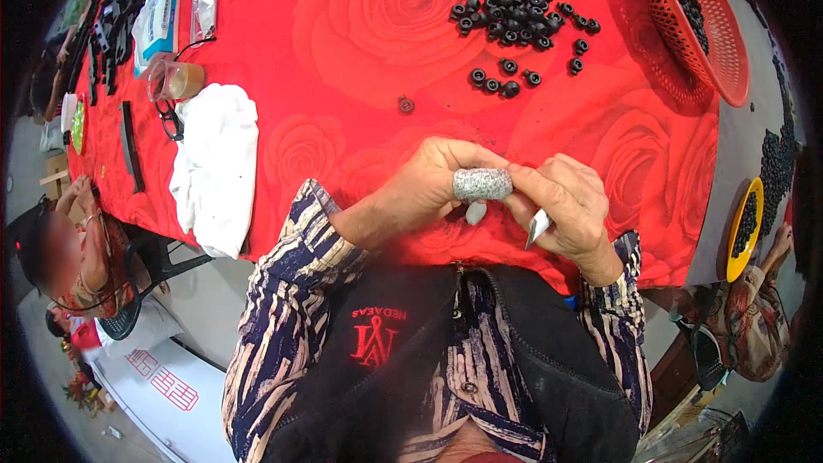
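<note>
Both my hands meet over the near edge of the red table cloth, fingertips close together. My left hand [424, 180] is closed, and a speckled grey knitted sleeve [482, 183] covers a finger at its tip. Just below it shows a small whitish tip [476, 213], whose kind I cannot make out. My right hand [566, 206] is curled round a small pointed metal blade [537, 228] that sticks out below its fingers. Anything pinched between the hands is hidden. Ahead and to the left, one black ring-like part [405, 105] lies alone.
Black round parts [514, 9] lie heaped at the far side. A red basket [724, 60] of them stands far right. At left are a white cloth [219, 171], glasses [170, 124], a cup [184, 81] and black strips. A yellow tray [735, 249] is right. People sit both sides.
</note>
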The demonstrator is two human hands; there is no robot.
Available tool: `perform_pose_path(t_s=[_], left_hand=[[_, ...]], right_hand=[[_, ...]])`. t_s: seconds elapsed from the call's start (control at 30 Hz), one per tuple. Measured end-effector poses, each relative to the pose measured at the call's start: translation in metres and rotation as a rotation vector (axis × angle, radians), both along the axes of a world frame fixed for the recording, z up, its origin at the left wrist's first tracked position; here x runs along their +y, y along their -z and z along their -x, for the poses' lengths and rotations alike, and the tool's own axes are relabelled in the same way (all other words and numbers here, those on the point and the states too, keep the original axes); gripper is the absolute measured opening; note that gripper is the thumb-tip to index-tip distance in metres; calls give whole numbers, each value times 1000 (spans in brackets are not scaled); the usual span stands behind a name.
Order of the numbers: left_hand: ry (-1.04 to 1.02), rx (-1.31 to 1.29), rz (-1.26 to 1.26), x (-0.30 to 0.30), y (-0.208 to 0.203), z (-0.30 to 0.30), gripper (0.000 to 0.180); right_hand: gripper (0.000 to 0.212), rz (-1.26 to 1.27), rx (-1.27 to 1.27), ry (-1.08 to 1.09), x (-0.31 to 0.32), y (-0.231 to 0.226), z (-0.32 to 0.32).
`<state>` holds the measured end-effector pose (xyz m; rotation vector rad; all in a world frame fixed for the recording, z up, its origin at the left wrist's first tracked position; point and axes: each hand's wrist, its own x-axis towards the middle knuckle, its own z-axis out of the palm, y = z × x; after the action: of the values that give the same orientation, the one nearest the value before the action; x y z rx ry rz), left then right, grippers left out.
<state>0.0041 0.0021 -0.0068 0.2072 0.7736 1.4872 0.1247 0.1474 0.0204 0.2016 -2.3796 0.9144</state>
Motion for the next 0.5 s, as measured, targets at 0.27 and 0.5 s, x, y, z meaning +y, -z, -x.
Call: perform_pose_path(t_s=[0.27,0.5], left_hand=[[-50,207,-61,1,-13,9,15],[-41,293,-33,0,-14,14,22]], right_hand=[[37,478,-206,24,8,-11,-6],[20,324,-327,58,10,-17,-4]])
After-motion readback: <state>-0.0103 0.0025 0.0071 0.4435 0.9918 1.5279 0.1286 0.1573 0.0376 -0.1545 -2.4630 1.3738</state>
